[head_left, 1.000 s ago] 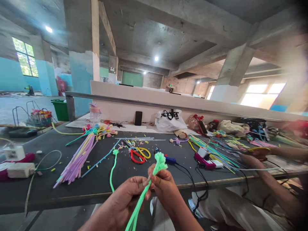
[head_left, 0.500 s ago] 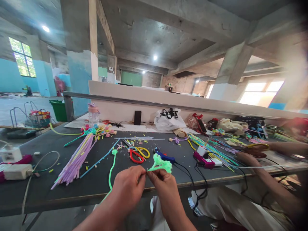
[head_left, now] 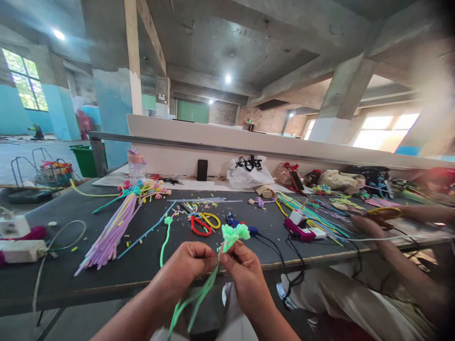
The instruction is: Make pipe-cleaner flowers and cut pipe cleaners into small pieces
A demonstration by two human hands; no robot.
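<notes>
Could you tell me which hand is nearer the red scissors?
Left. The left hand is just this side of the red scissors; the right hand is farther right.

Head-worn view, forward-down, close over table (head_left: 88, 279)

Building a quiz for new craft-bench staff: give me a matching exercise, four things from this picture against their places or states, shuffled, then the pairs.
1 green pipe-cleaner flower
2 black phone
3 red-handled scissors
4 purple pipe-cleaner bundle

a propped against the white wall
b lying flat, middle of the table
c pinched between left hand and right hand
d fanned out, left part of table

Pairs: 1-c, 2-a, 3-b, 4-d
</notes>
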